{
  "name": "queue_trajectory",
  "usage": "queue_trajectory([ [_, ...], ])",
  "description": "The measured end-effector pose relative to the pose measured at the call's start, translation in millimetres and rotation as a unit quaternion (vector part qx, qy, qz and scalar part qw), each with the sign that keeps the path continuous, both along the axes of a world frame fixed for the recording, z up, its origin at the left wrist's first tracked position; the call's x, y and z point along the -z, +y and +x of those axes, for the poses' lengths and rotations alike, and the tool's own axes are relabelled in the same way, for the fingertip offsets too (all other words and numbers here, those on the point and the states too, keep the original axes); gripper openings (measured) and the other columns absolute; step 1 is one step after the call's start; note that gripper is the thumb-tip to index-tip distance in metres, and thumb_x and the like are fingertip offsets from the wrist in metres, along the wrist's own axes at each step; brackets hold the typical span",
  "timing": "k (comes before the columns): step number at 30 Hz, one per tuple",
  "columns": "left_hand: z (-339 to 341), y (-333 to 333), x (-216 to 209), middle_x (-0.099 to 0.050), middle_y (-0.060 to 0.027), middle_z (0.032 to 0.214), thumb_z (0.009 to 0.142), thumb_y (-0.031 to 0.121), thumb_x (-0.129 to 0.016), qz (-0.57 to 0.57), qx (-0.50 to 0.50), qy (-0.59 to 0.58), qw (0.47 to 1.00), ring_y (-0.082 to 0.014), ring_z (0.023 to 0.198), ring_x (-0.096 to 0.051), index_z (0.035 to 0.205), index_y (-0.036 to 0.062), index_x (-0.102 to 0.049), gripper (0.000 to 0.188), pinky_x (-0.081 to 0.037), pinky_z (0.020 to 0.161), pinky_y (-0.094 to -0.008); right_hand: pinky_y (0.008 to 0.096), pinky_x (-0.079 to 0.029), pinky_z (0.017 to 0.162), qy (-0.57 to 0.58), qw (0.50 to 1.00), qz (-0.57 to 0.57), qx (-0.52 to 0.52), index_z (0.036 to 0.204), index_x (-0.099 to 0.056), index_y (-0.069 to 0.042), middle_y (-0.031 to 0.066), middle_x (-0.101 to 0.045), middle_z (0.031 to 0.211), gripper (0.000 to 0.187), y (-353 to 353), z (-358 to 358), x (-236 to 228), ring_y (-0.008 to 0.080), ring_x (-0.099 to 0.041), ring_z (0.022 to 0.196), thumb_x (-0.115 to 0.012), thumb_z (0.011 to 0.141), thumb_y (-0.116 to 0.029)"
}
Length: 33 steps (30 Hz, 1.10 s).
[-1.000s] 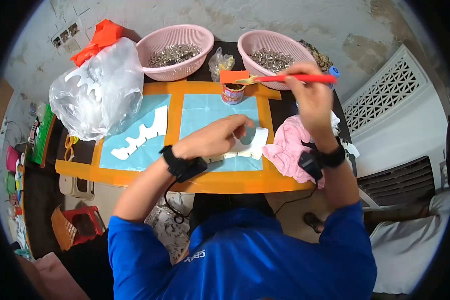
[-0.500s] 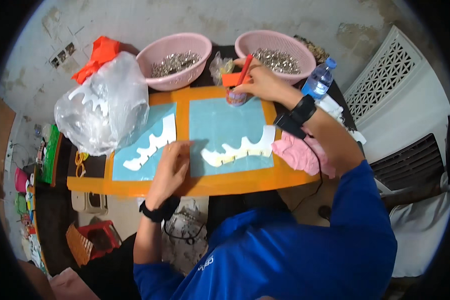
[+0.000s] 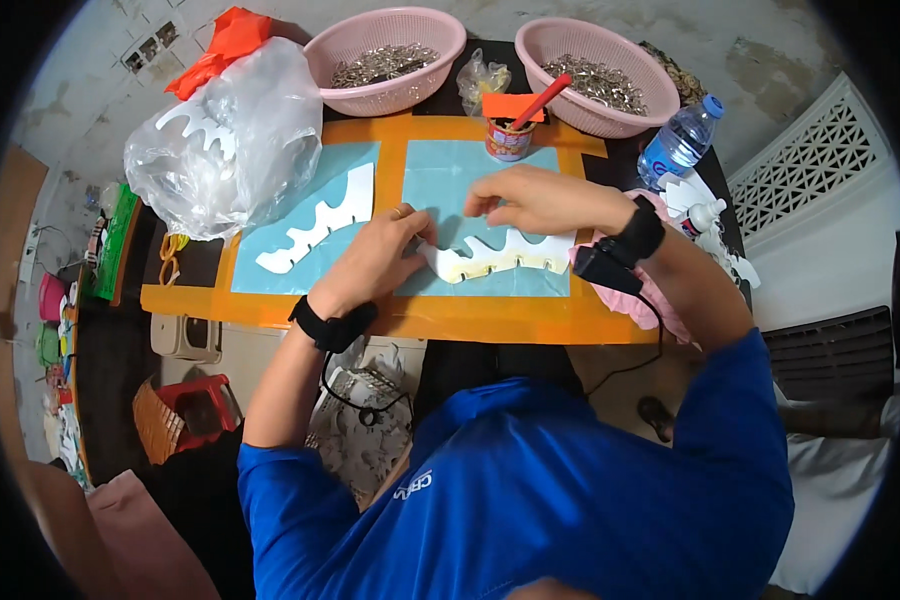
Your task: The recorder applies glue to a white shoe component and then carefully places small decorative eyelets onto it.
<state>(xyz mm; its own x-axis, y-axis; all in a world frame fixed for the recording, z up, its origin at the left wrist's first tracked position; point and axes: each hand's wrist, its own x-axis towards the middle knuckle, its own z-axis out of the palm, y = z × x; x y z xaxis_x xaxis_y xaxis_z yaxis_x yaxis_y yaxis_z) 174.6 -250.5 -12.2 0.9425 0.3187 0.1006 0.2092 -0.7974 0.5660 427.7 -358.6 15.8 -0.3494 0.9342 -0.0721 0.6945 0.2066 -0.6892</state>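
Note:
A white scalloped cut-out piece [image 3: 495, 258], yellowish along its slotted lower edge, lies on the right blue sheet [image 3: 435, 165]. My left hand [image 3: 375, 255] has its thumb and fingers closed at the piece's left tip, which they partly cover. Over the piece's upper edge hovers my right hand [image 3: 545, 200], fingers loosely bent and apart, nothing visible in them. A small cup [image 3: 507, 141] beyond it holds a red-handled tool [image 3: 542, 100], with an orange flap at its rim. A second white scalloped piece [image 3: 320, 225] rests on the left blue sheet [image 3: 270, 245].
Two pink baskets [image 3: 390, 98] [image 3: 620, 125] of small metal parts stand at the back. A plastic bag [image 3: 220, 160] with white pieces sits left, near yellow-handled scissors [image 3: 171, 258]. At right are a water bottle [image 3: 680, 145], a small white bottle [image 3: 703, 216] and pink cloth [image 3: 640, 300].
My right hand has let go of the red-handled tool at the cup and come back over the right piece. My left hand has moved onto that piece's left tip. The view has shifted.

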Motion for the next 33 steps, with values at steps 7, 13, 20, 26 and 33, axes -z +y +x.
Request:
queue_trajectory([
  [7,12.2,-8.1,-49.1,-0.067,-0.0063,0.102,0.086,-0.007,-0.071,-0.110,-0.007,-0.116,0.987,-0.0158,0.084,-0.067,0.127,0.0049,-0.052,0.047,-0.054,0.080,-0.0311,0.0266,-0.054,0.069,0.103,0.984,-0.141,0.032,0.116,-0.063,0.001,0.0053,-0.071,0.086,0.034,22.7,-21.8,-16.2,0.0108,-0.067,0.077,-0.075,0.085,-0.008],
  [13,-9.8,6.9,-35.2,-0.054,-0.0101,0.142,0.088,0.000,-0.068,-0.380,-0.066,-0.303,0.872,-0.0215,0.131,-0.052,0.143,0.0082,-0.045,0.060,-0.044,0.108,-0.0364,0.0239,-0.054,0.069,0.275,0.953,0.028,0.122,0.109,-0.067,0.004,0.0049,-0.072,0.090,0.024,-6.2,-22.7,-80.6,0.0088,-0.067,0.078,-0.071,0.087,-0.007],
  [20,-12.3,-49.5,20.4,-0.059,-0.0142,0.138,0.086,-0.002,-0.068,-0.543,-0.010,-0.281,0.791,-0.0249,0.129,-0.057,0.147,0.0040,-0.042,0.066,-0.045,0.107,-0.0368,0.0241,-0.053,0.079,0.449,0.855,0.108,0.235,0.114,-0.063,0.000,0.0063,-0.069,0.095,0.021,-45.8,-32.0,-96.8,0.0113,-0.066,0.083,-0.066,0.095,-0.010],
  [26,-23.3,-28.5,37.1,-0.070,-0.0090,0.107,0.092,-0.006,-0.066,-0.544,-0.088,-0.236,0.801,-0.0169,0.098,-0.068,0.140,0.0020,-0.046,0.053,-0.053,0.090,-0.0306,0.0342,-0.055,0.085,0.527,0.782,0.123,0.308,0.116,-0.058,0.003,0.0108,-0.067,0.107,0.022,-67.8,-31.5,-47.1,0.0152,-0.065,0.094,-0.062,0.096,-0.007],
  [33,5.2,-4.9,29.9,-0.066,-0.0060,0.100,0.089,-0.007,-0.062,-0.298,-0.153,-0.172,0.927,-0.0116,0.082,-0.064,0.128,0.0047,-0.055,0.041,-0.052,0.076,-0.0272,0.0242,-0.054,0.070,0.403,0.785,0.151,0.445,0.113,-0.053,0.002,0.0091,-0.068,0.099,0.026,-58.0,13.5,50.8,0.0128,-0.067,0.084,-0.065,0.090,0.004],
])
